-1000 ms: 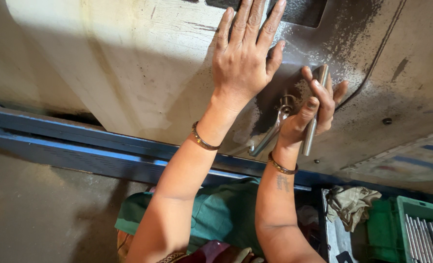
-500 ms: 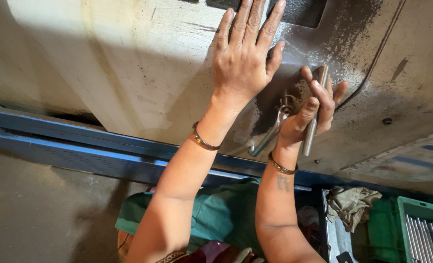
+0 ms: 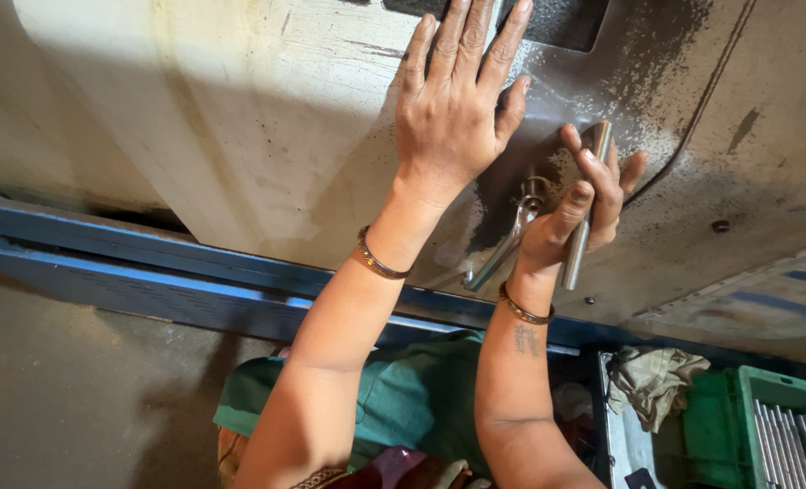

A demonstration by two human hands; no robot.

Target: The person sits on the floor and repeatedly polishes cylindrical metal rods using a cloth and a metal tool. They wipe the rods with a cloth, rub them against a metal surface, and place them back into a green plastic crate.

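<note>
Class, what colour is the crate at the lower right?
Green; the crate shows best in the head view, holding metal rods.

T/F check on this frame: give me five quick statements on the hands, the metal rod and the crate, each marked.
1. The left hand lies flat, fingers spread, on the grey machine panel. True.
2. The right hand is empty. False: it grips a metal rod that stands roughly upright against the panel.
3. A metal lever handle shows between the two hands. True.
4. The green crate at lower right holds folded rags only. False: it holds a row of metal rods; a crumpled rag lies beside it.
5. Both wrists are bare. False: each wears a bangle.
</note>
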